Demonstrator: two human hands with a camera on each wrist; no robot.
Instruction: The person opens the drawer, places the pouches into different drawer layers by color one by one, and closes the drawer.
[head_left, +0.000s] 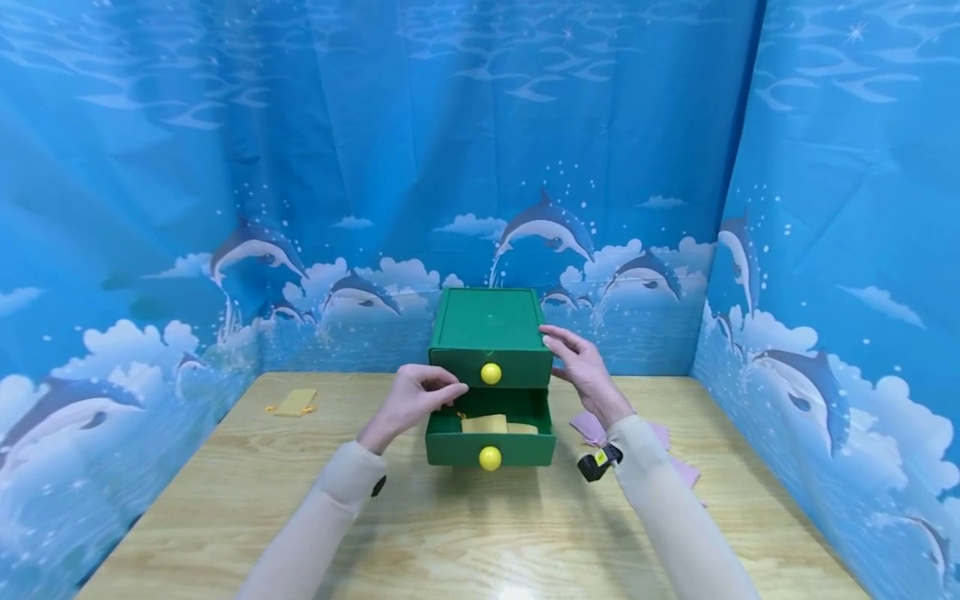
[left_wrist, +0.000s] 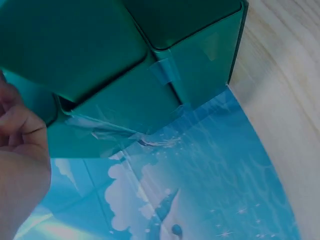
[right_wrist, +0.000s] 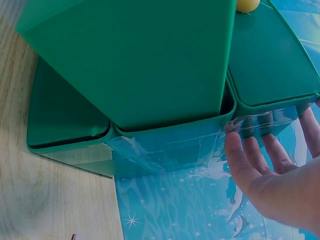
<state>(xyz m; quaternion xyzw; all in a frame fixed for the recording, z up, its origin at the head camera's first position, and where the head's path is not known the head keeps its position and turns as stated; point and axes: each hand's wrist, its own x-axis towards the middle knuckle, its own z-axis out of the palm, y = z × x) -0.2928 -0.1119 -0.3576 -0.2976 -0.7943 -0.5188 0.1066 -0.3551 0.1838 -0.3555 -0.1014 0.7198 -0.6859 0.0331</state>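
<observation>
A green drawer cabinet with round yellow knobs stands mid-table. Its open drawer juts out below the shut top drawer. Inside lie yellow drawstring pouches, one with an orange cord near the left fingers. My left hand is over the open drawer's left edge, fingers bent; whether they pinch anything is hidden. In the left wrist view that hand is partly cut off beside the cabinet. My right hand rests against the cabinet's right side, its fingers extended along the wall in the right wrist view.
Another yellow pouch lies on the table at the far left. Pink pouches lie to the right, partly under the right forearm. Blue dolphin-print curtains enclose the back and sides. Clear tape crosses the cabinet's side.
</observation>
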